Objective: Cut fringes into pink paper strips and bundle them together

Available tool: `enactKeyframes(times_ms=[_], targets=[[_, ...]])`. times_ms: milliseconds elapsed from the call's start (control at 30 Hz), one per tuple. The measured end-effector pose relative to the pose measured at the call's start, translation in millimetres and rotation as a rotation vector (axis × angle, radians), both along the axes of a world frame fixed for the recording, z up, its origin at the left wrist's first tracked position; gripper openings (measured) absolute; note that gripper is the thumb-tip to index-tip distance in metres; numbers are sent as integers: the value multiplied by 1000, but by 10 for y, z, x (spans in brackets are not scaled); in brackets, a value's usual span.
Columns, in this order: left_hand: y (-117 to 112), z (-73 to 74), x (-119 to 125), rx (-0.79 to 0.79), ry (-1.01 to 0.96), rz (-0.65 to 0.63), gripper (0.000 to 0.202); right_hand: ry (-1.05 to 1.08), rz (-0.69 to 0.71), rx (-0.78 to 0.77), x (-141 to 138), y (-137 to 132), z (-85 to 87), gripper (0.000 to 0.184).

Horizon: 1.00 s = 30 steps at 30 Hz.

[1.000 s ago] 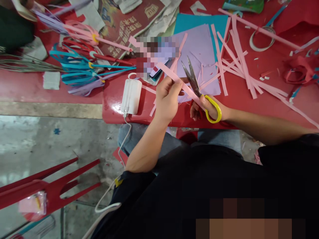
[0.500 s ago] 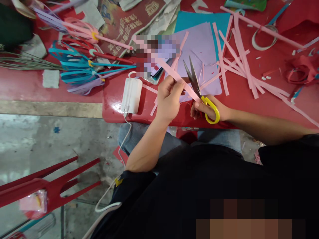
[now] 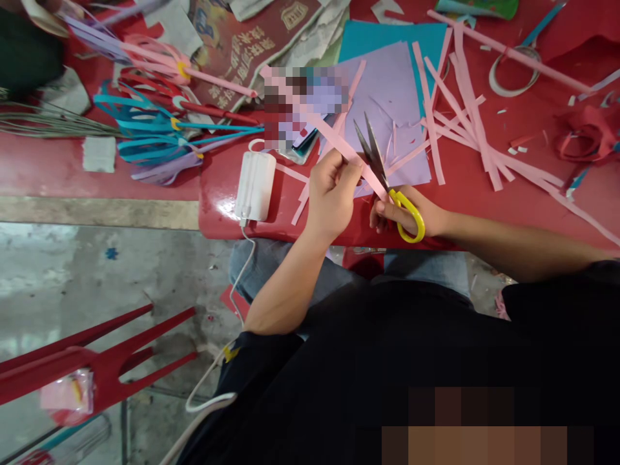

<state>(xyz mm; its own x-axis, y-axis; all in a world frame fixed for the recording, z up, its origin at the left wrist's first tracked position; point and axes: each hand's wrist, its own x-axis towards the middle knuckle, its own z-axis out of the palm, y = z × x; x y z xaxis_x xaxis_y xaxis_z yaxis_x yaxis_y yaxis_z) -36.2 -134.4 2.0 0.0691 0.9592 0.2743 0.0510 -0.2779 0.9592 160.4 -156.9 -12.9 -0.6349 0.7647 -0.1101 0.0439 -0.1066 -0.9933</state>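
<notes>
A long pink paper strip [image 3: 329, 132] runs slantwise through my left hand [image 3: 334, 190], which pinches it between thumb and fingers. The strip's near end reaches my right hand [image 3: 409, 210]. In that hand is a pair of scissors [image 3: 372, 155] with yellow handles, blades slightly apart and pointing away from me. The blades lie just right of the strip. Beneath them, a lilac paper sheet [image 3: 387, 77] carries small pink offcuts and rests partly over a blue sheet [image 3: 358, 40]. Several more pink strips [image 3: 472, 123] lie loose to the right.
A white power bank [image 3: 255, 187] with a cable stands near the table edge [image 3: 213, 223]. Blue paper-loop flowers [image 3: 145, 129] lie at left, below a printed newspaper [image 3: 256, 39]. A tape ring [image 3: 514, 90] is at right. A red stool [image 3: 97, 374] stands on the floor.
My left hand has shifted very slightly to the right along the strip. The scissors have moved a little to the left; both hands keep their hold.
</notes>
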Motion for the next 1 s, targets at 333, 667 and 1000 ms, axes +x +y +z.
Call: enactKeyframes(times_ms=[333, 667, 1000], targets=[[9, 31, 9, 10, 9, 3, 42, -25, 7, 1, 7, 3, -3, 58], [-1, 32, 7, 1, -3, -6, 40, -23, -4, 7, 1, 0, 12, 60], [-5, 21, 5, 0, 3, 6, 42, -21, -10, 8, -3, -6, 5, 59]])
